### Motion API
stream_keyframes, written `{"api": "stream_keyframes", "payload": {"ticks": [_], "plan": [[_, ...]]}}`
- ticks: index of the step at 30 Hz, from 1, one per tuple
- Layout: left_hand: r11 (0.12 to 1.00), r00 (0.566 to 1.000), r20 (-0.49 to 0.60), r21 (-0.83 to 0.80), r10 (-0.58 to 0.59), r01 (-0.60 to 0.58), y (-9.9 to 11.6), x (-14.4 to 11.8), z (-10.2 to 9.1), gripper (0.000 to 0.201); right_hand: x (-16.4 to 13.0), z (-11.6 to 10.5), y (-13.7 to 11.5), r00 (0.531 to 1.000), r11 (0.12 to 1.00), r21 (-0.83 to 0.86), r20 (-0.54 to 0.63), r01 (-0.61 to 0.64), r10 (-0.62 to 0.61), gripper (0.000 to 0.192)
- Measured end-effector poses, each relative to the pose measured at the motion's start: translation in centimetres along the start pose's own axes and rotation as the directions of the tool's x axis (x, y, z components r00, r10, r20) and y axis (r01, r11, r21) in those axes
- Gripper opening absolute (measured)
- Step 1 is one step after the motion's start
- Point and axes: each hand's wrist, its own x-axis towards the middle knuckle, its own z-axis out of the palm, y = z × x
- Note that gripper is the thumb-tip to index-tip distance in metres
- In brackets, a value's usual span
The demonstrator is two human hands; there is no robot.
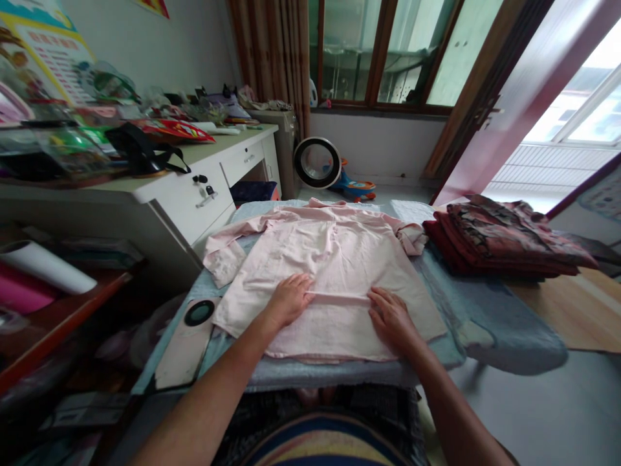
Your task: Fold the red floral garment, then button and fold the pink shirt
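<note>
A pale pink long-sleeved shirt (334, 259) lies spread out, back side up, on a surface covered in light blue cloth (310, 375). Its collar points away from me and its hem lies nearest my body. My left hand (291, 299) rests low on the shirt, left of its middle, fingers closed on the fabric. My right hand (388, 314) is across from it, fingers bent onto the same cloth. Between them runs a narrow raised ridge of fabric, taut from hand to hand. The fingertips are partly hidden in the cloth.
Folded dark red and patterned fabrics (504, 236) are stacked at the right. A pale flat object with a dark round disc (198, 312) lies at the left edge. Beyond stand a cluttered white desk (194, 194) and a front-loading round door (317, 163).
</note>
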Motion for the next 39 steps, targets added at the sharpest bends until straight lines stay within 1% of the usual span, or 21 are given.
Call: {"api": "stream_keyframes", "payload": {"ticks": [2,6,9,11,13,15,17,19,21,23,26,29,30,32,34,36,37,39], "plan": [[0.999,0.999,0.014,-0.025,0.035,-0.034,0.8,1.6,0.2,0.036,-0.1,0.0,-0.4,1.000,1.000,-0.027,0.010,-0.010,0.010,0.038],[0.999,1.000,0.003,-0.021,0.031,-0.031,1.3,5.4,0.4,0.037,-0.4,-0.1,-0.4,1.000,1.000,-0.026,-0.002,-0.008,0.008,0.035],[0.998,0.998,0.026,-0.002,-0.057,0.057,1.0,8.1,1.3,0.046,-0.4,-0.1,-0.2,0.999,0.999,0.032,-0.044,-0.004,0.005,0.022],[0.991,0.990,0.048,0.001,-0.132,0.133,0.8,9.3,1.9,0.050,-0.4,-0.2,-0.2,0.997,0.996,0.086,-0.074,0.004,0.002,0.012],[0.981,0.979,0.056,0.002,-0.195,0.195,0.8,10.0,2.3,0.052,-0.4,-0.3,-0.1,0.996,0.991,0.132,-0.092,0.011,0.001,0.010],[0.973,0.971,0.072,0.000,-0.230,0.230,0.9,10.0,2.5,0.056,-0.5,-0.4,-0.2,0.995,0.987,0.162,-0.097,0.014,0.002,0.011],[0.972,0.966,0.113,-0.005,-0.234,0.236,1.3,9.5,2.4,0.061,-0.5,-0.4,-0.2,0.995,0.984,0.178,-0.097,0.012,0.006,0.010],[0.976,0.965,0.151,-0.011,-0.212,0.216,1.7,8.3,2.4,0.065,-0.6,-0.4,-0.2,0.996,0.984,0.180,-0.092,0.006,0.010,0.010],[0.985,0.975,0.149,-0.011,-0.167,0.170,2.0,6.5,2.6,0.066,-0.7,-0.4,-0.1,0.996,0.984,0.177,-0.086,0.000,0.015,0.009],[0.994,0.989,0.101,-0.006,-0.107,0.109,2.4,4.6,2.8,0.062,-0.7,-0.3,-0.1,0.996,0.985,0.172,-0.091,-0.008,0.024,0.009],[1.000,1.000,-0.022,-0.007,-0.017,0.017,3.0,1.8,2.8,0.051,-0.7,-0.3,-0.2,0.993,0.986,0.163,-0.111,-0.018,0.037,0.012],[0.992,0.980,-0.165,-0.039,0.111,-0.119,3.8,-0.3,1.9,0.036,-0.8,-0.5,-0.3,0.994,0.989,0.148,-0.103,-0.013,0.029,0.012],[0.984,0.969,-0.191,-0.058,0.155,-0.169,4.1,-0.9,1.5,0.031,-0.8,-0.6,-0.2,0.996,0.989,0.144,-0.090,-0.010,0.023,0.011],[0.963,0.960,-0.173,-0.117,0.221,-0.243,4.6,-1.9,0.6,0.019,-1.1,-0.8,0.0,0.999,0.990,0.142,-0.044,-0.003,0.009,0.013],[0.947,0.964,-0.108,-0.192,0.241,-0.258,4.8,-2.8,0.1,0.015,-1.4,-1.0,0.3,1.000,0.988,0.153,0.009,0.008,-0.010,0.018],[0.939,0.975,-0.059,-0.262,0.217,-0.224,4.8,-3.3,0.0,0.019,-1.8,-1.2,0.7,0.999,0.984,0.177,0.042,0.020,-0.028,0.018],[0.935,0.980,-0.045,-0.293,0.195,-0.199,4.7,-3.4,0.0,0.020,-1.9,-1.3,0.8,0.998,0.982,0.189,0.046,0.025,-0.034,0.015],[0.927,0.987,-0.021,-0.339,0.162,-0.160,4.5,-3.4,0.2,0.014,-1.9,-1.5,0.8,0.998,0.977,0.209,0.047,0.031,-0.042,0.006]]}}
